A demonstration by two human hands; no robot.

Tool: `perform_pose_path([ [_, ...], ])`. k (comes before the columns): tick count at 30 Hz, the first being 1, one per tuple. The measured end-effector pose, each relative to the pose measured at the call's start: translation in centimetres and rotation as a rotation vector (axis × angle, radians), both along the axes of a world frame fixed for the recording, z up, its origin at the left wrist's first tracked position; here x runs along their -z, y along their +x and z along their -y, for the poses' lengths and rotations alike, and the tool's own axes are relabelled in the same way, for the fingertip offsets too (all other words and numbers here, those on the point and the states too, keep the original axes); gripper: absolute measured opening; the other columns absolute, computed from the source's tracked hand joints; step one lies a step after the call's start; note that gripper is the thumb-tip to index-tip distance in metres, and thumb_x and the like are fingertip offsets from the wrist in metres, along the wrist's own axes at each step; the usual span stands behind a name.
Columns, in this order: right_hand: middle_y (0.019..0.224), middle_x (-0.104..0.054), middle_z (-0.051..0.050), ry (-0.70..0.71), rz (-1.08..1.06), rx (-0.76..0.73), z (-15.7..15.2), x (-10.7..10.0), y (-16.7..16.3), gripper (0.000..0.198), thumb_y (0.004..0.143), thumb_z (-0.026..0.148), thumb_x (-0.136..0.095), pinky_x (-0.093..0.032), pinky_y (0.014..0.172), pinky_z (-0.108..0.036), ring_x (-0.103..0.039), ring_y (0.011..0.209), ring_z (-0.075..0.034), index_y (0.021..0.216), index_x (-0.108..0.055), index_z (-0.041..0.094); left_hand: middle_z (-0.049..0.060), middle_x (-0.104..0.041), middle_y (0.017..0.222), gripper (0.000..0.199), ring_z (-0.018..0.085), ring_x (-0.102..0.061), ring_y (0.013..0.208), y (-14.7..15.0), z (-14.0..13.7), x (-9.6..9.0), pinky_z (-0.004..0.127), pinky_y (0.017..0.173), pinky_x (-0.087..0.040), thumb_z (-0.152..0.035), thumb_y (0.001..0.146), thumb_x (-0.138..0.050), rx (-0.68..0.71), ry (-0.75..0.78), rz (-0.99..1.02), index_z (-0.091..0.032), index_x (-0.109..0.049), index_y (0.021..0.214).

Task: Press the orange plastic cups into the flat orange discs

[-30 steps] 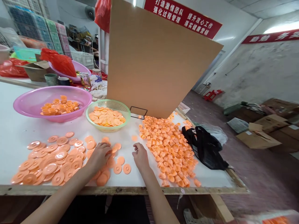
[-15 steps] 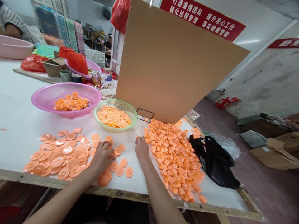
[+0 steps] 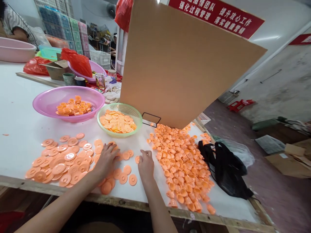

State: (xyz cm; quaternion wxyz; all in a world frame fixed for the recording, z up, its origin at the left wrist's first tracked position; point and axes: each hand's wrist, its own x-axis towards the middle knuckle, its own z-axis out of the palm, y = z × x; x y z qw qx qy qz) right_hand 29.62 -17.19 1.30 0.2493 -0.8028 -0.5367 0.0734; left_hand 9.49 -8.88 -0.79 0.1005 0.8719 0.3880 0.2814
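Note:
Thin round orange plastic discs [image 3: 59,168] lie in a loose heap on the left of the white table. My left hand [image 3: 107,160] rests palm down over the discs at the heap's right side, fingers stretched and somewhat apart. To its right, my right hand [image 3: 146,166] is curled just above the table. A small orange piece [image 3: 137,159] shows at its thumb side; whether it is a disc or a cup I cannot tell. Beyond that hand lies a big pile of small orange cups [image 3: 182,165].
A green colander [image 3: 139,124] holds more discs; a pink basin [image 3: 40,105] holds cups. A large cardboard sheet [image 3: 184,68] stands behind the cup pile. A black bag [image 3: 225,171] lies at the table's right edge. Red plastic bags [image 3: 77,63] and mugs sit at the back.
My right hand has come away from the cup pile, toward me and slightly left, and an orange piece now shows beside its thumb. My left hand has shifted slightly, still over the discs.

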Motion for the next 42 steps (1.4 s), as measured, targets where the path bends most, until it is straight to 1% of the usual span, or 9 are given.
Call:
perform_pose_path([
  [4,0.097,-0.061,-0.004,-0.058,-0.155,-0.234,2.1,0.0,-3.2,0.027,0.076,0.010,-0.060,-0.048,0.077,-0.027,-0.063,0.086,-0.019,0.098,-0.070,0.022,0.010,-0.061,0.113,0.016,0.028,-0.048,0.116,-1.3,1.4,-0.7,0.044,0.093,-0.048,-0.009,0.075,-0.062,0.179,-0.078,-0.007,-0.021,-0.070,0.082],
  [10,0.078,-0.064,-0.001,0.084,-0.242,-0.206,2.7,-0.4,-2.9,0.017,0.078,0.006,-0.058,-0.046,0.074,-0.028,-0.057,0.080,-0.018,0.075,-0.066,0.021,0.009,-0.060,0.120,0.018,0.031,-0.044,0.123,-1.2,2.6,-0.2,0.052,0.102,-0.042,-0.012,0.073,-0.066,0.175,-0.069,-0.026,-0.023,-0.072,0.086],
  [14,0.093,-0.067,-0.007,0.112,-0.060,-0.284,3.3,-0.4,-2.7,0.025,0.086,0.006,-0.051,-0.045,0.082,-0.034,-0.052,0.093,-0.023,0.091,-0.071,0.021,0.009,-0.064,0.116,0.024,0.026,-0.050,0.120,-1.3,1.1,-0.7,0.054,0.107,-0.037,-0.012,0.085,-0.054,0.177,-0.070,-0.007,-0.023,-0.070,0.099],
  [18,0.106,-0.063,-0.007,0.108,-0.080,-0.436,4.1,-0.4,-5.5,0.032,0.086,0.007,-0.054,-0.045,0.087,-0.035,-0.050,0.099,-0.022,0.111,-0.067,0.022,0.007,-0.067,0.118,0.024,0.024,-0.052,0.122,-4.8,0.7,-1.1,0.050,0.111,-0.034,-0.014,0.086,-0.054,0.251,-0.100,-0.095,-0.024,-0.068,0.103],
  [21,0.112,-0.059,-0.006,0.068,-0.119,-0.538,4.2,-0.6,-7.2,0.029,0.083,0.011,-0.060,-0.044,0.090,-0.037,-0.048,0.102,-0.023,0.108,-0.067,0.024,0.008,-0.060,0.133,0.040,0.032,-0.043,0.133,-8.6,1.0,-0.5,0.059,0.114,-0.023,-0.022,0.078,-0.066,0.201,-0.074,-0.206,-0.026,-0.062,0.117],
  [24,0.104,-0.060,-0.006,0.080,-0.137,-0.444,3.7,-0.4,-7.7,0.023,0.085,0.009,-0.057,-0.044,0.087,-0.036,-0.049,0.098,-0.022,0.099,-0.069,0.023,0.009,-0.058,0.134,0.037,0.033,-0.040,0.135,-10.5,1.1,0.5,0.057,0.113,-0.025,-0.028,0.079,-0.066,0.129,-0.053,-0.177,-0.026,-0.063,0.116],
  [29,0.099,-0.059,-0.008,0.016,-0.047,-0.302,2.1,-0.2,-8.7,0.023,0.081,0.011,-0.062,-0.045,0.084,-0.038,-0.049,0.095,-0.025,0.101,-0.067,0.020,0.007,-0.065,0.116,0.024,0.028,-0.048,0.124,-7.0,1.4,0.3,0.052,0.109,-0.032,-0.010,0.081,-0.055,0.156,-0.050,-0.049,-0.022,-0.067,0.098],
  [34,0.082,-0.059,-0.002,0.043,-0.177,-0.154,1.4,-0.5,-9.5,0.014,0.076,0.008,-0.063,-0.045,0.074,-0.031,-0.054,0.082,-0.019,0.074,-0.062,0.021,0.008,-0.065,0.096,0.012,0.026,-0.054,0.103,-4.4,1.7,-1.6,0.045,0.092,-0.043,-0.011,0.081,-0.059,0.188,-0.105,-0.007,-0.019,-0.067,0.076],
  [42,0.083,-0.063,-0.003,0.061,-0.118,-0.332,1.8,-0.7,-8.9,0.019,0.088,0.011,-0.055,-0.044,0.077,-0.030,-0.056,0.086,-0.019,0.082,-0.069,0.022,0.006,-0.066,0.094,0.021,0.025,-0.053,0.097,-5.3,1.6,-0.8,0.044,0.081,-0.036,-0.018,0.083,-0.060,0.002,-0.154,0.046,-0.019,-0.064,0.063],
])
